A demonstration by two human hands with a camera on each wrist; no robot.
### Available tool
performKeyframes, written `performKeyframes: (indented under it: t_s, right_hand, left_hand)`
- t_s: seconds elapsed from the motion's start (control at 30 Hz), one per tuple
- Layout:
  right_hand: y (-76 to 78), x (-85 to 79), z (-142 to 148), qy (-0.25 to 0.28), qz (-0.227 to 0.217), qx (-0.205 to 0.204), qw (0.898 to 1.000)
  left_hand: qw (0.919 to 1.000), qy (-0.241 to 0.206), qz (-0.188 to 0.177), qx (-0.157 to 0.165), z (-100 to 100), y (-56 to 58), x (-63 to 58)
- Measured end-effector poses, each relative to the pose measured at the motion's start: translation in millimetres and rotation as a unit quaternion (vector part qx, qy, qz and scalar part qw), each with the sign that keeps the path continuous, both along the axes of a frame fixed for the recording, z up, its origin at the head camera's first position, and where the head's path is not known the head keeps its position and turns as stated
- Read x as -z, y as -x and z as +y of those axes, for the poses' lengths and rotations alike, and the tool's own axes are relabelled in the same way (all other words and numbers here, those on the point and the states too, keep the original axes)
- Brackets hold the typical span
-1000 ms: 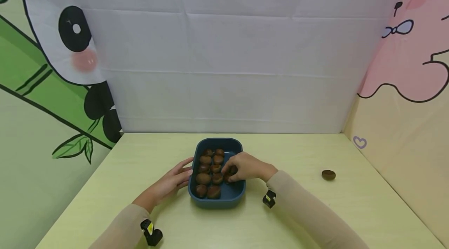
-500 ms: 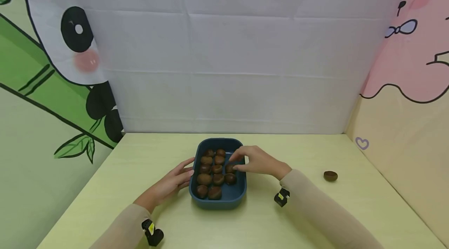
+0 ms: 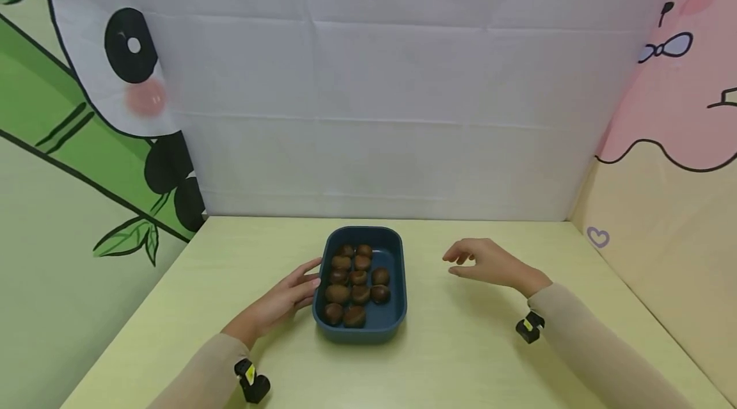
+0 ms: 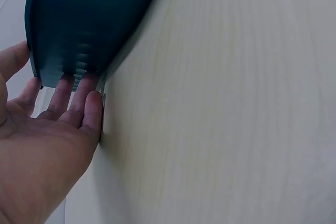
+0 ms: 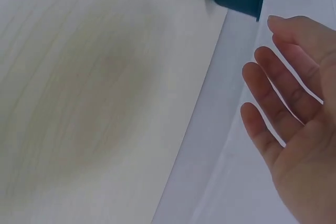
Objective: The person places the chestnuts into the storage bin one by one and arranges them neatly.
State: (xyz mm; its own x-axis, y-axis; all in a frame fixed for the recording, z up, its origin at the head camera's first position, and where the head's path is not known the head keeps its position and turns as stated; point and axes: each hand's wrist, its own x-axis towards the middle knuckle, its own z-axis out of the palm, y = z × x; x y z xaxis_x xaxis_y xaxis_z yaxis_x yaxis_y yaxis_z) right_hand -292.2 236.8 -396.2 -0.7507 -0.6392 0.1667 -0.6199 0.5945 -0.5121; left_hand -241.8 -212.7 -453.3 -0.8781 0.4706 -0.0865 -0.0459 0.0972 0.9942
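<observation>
A dark blue rectangular box (image 3: 374, 335) stands on the table, holding several brown chestnuts (image 3: 354, 316). Two columns of chestnuts run along its left side, and two more lie to their right. My left hand (image 3: 282, 300) rests its extended fingers against the box's left wall; in the left wrist view, fingertips (image 4: 86, 80) meet the ribbed side. Well to the right of the box, my right hand (image 3: 489, 262) is over the table with relaxed, slightly bent fingers and nothing in them. The right wrist view shows its palm (image 5: 310, 108) bare.
The pale yellow table (image 3: 449, 358) ends at a white cloth backdrop (image 3: 391, 108). Cartoon-printed walls flank it on the left and right. Each forearm carries a small black wrist device (image 3: 530, 327).
My right hand has let go of a chestnut in the box and moved out to the right. The lone chestnut on the table's right is now hidden behind the right arm. My left hand stays put.
</observation>
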Motion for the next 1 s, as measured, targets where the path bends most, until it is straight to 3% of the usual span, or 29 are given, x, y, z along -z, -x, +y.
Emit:
performKeyframes:
  t_s: [0.3,0.57,0.77,1.0]
  right_hand:
    - [-12.9,11.3,73,-0.043,0.0,0.069,0.997]
    - [-21.2,33.1,129,-0.07,-0.025,0.139,0.988]
    - [-24.5,42.2,148,-0.066,-0.038,0.139,0.987]
    - [-25.5,41.0,153,-0.068,-0.045,0.137,0.987]
  left_hand:
    - [1.0,0.0,0.003,0.002,1,1.7,-1.3]
    - [1.0,0.002,0.003,0.0,1,1.8,0.7]
    - [1.0,0.002,0.003,-0.001,1,1.5,0.9]
    - [1.0,0.003,0.001,-0.002,1,0.4,-0.4]
